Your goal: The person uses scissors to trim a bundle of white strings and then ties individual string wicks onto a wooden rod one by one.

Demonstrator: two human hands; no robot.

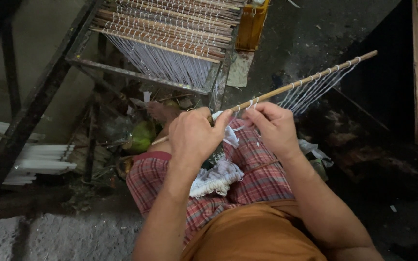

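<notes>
My left hand (195, 134) grips a thin wooden stick (310, 78) that slants up to the right. White thread loops (315, 89) hang in a row from the stick's far part. Right beside it, my right hand (273, 126) pinches white thread against the stick near its lower end. A bundle of white thread (217, 178) lies on my lap, on a red checked cloth (257, 169) over my knees.
A metal rack (136, 72) ahead holds several more sticks with white threads (165, 63) hanging down. A yellow container (251, 26) stands at its right end. White tubes (39, 159) lie stacked at the left. A green round object (142, 136) rests on the littered floor.
</notes>
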